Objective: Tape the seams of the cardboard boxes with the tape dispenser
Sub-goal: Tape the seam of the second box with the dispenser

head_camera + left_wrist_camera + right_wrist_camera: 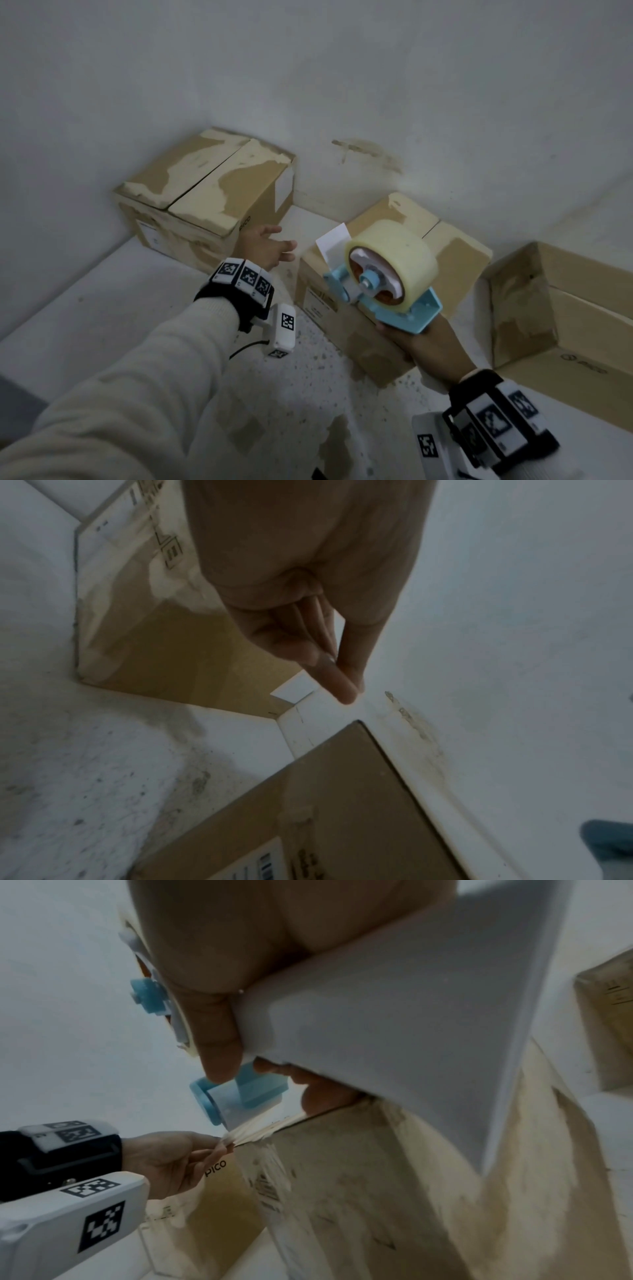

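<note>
My right hand [421, 346] grips the handle of the blue tape dispenser [407, 313], which carries a roll of clear tape [394, 253] and hangs over the middle cardboard box [459, 263]. In the right wrist view my thumb and fingers [219, 1031] wrap the dispenser [411, 1015], with its blue roller [240, 1096] just above that box's top edge [342, 1150]. My left hand [270, 246] reaches into the gap between the left box [205, 185] and the middle one, fingers [329, 669] straight and holding nothing I can make out. The left box's top seam gapes untaped.
A third box [582, 308] lies tilted at the right against the wall. All boxes stand on a white speckled floor [137, 291] along a pale wall [342, 85]. Bare floor lies in front of the boxes. Torn paper patches mark the box tops.
</note>
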Motion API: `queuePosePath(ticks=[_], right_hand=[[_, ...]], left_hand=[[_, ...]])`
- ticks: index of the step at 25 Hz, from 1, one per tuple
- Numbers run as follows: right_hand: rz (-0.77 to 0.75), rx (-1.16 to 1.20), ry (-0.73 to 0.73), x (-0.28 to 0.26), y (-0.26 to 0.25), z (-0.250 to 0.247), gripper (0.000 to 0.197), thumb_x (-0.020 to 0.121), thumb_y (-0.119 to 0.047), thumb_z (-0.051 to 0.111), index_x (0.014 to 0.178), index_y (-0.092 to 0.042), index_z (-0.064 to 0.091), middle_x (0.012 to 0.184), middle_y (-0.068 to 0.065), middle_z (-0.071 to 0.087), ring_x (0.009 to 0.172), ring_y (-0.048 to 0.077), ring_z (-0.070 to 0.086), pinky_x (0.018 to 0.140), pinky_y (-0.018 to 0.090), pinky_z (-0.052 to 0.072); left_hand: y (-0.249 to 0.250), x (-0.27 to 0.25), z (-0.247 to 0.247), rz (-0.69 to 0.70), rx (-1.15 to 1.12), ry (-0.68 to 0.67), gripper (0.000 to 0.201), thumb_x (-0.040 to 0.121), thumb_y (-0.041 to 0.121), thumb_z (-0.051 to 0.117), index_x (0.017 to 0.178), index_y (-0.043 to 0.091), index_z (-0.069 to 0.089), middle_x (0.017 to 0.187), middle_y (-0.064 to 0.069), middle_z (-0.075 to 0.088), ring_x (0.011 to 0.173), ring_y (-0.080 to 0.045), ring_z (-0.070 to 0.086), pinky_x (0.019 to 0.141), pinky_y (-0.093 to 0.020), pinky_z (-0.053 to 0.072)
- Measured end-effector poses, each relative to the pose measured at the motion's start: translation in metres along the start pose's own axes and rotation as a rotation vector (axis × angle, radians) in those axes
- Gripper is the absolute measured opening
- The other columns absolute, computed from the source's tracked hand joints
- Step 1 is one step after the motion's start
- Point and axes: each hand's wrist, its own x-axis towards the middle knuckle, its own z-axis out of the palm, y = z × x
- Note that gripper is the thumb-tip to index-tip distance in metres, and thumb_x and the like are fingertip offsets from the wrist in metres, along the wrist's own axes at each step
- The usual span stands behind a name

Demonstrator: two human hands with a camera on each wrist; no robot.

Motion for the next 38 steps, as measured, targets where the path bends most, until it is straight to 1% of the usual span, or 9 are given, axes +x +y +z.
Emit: queuePosePath(ticks=[8,13,17,20,23,25,27,30,38], right_hand=[[0.041,0.027,0.023,0.003,0.008,0.003,0.031,0.078,-0.011,0.073,0.108,-0.011,0.066,0.088,-0.007,0.068,0.062,-0.008,0.061,0.051,0.009,0.045],[0.048,0.077,0.033,0.002,0.010,0.006,0.027,0.076,-0.006,0.073,0.103,-0.006,0.066,0.077,-0.006,0.065,0.054,-0.008,0.059,0.046,0.009,0.042],[0.042,0.057,0.045,0.000,0.007,0.006,0.024,0.075,-0.005,0.074,0.097,-0.013,0.066,0.078,-0.006,0.066,0.053,-0.008,0.059,0.045,0.009,0.042],[0.034,0.024,0.050,0.000,0.003,0.008,0.025,0.075,-0.007,0.074,0.087,-0.026,0.063,0.078,-0.007,0.066,0.051,-0.009,0.057,0.046,0.009,0.042],[0.027,0.004,0.049,-0.002,0.000,0.009,0.030,0.075,-0.007,0.074,0.084,-0.032,0.060,0.081,-0.009,0.066,0.054,-0.010,0.058,0.047,0.009,0.043],[0.030,0.000,0.054,-0.002,0.000,0.009,0.030,0.075,-0.007,0.075,0.082,-0.032,0.060,0.079,-0.009,0.065,0.053,-0.010,0.058,0.046,0.009,0.043],[0.033,-0.006,0.059,-0.004,0.000,0.010,0.029,0.074,-0.009,0.076,0.083,-0.032,0.060,0.080,-0.010,0.065,0.054,-0.010,0.058,0.046,0.008,0.043],[0.046,-0.038,0.047,-0.001,0.000,0.008,0.028,0.073,-0.012,0.076,0.096,-0.024,0.064,0.084,-0.011,0.066,0.058,-0.010,0.060,0.045,0.008,0.043],[0.184,-0.163,0.031,-0.068,0.019,-0.057,0.022,0.072,-0.007,0.074,0.083,-0.022,0.063,0.081,0.002,0.068,0.060,0.010,0.060,0.041,0.020,0.042]], left_hand=[[-0.018,0.008,0.002,-0.118,0.060,0.000,0.032,0.080,0.007,0.071,0.107,0.014,0.056,0.074,0.000,0.067,0.041,0.001,0.061,0.035,-0.013,0.036],[-0.021,0.013,0.008,-0.376,0.047,-0.066,0.010,0.089,0.014,0.059,0.079,0.014,0.058,0.044,0.006,0.062,0.033,0.002,0.055,0.028,-0.007,0.023],[-0.014,0.002,0.011,-0.430,0.116,-0.113,0.007,0.091,0.015,0.055,0.088,0.009,0.056,0.090,-0.008,0.061,0.055,-0.010,0.056,0.030,-0.014,0.038],[-0.016,0.003,0.006,-0.297,0.323,-0.095,0.028,0.090,0.016,0.056,0.117,0.005,0.056,0.130,-0.017,0.053,0.103,-0.029,0.060,0.080,-0.032,0.052],[-0.011,-0.004,0.010,0.188,0.507,-0.003,0.033,0.091,0.018,0.052,0.122,0.005,0.058,0.129,-0.014,0.057,0.121,-0.032,0.052,0.105,-0.038,0.041],[-0.011,-0.017,0.022,0.404,0.713,-0.243,0.043,0.091,0.032,0.041,0.125,0.010,0.054,0.128,-0.015,0.056,0.118,-0.034,0.052,0.104,-0.045,0.040],[-0.019,-0.029,0.031,0.376,1.077,-0.370,0.053,0.094,0.031,0.037,0.143,0.009,0.035,0.146,-0.016,0.037,0.134,-0.033,0.036,0.111,-0.049,0.030],[-0.026,-0.031,0.035,0.421,1.419,-0.343,0.064,0.098,0.034,0.033,0.152,0.021,0.000,0.160,-0.001,-0.006,0.148,-0.024,-0.003,0.116,-0.055,0.003],[-0.025,-0.042,0.045,0.291,1.530,-0.238,0.121,0.058,0.094,0.023,0.150,0.021,-0.009,0.158,0.007,-0.016,0.147,-0.026,-0.012,0.111,-0.062,-0.010]])
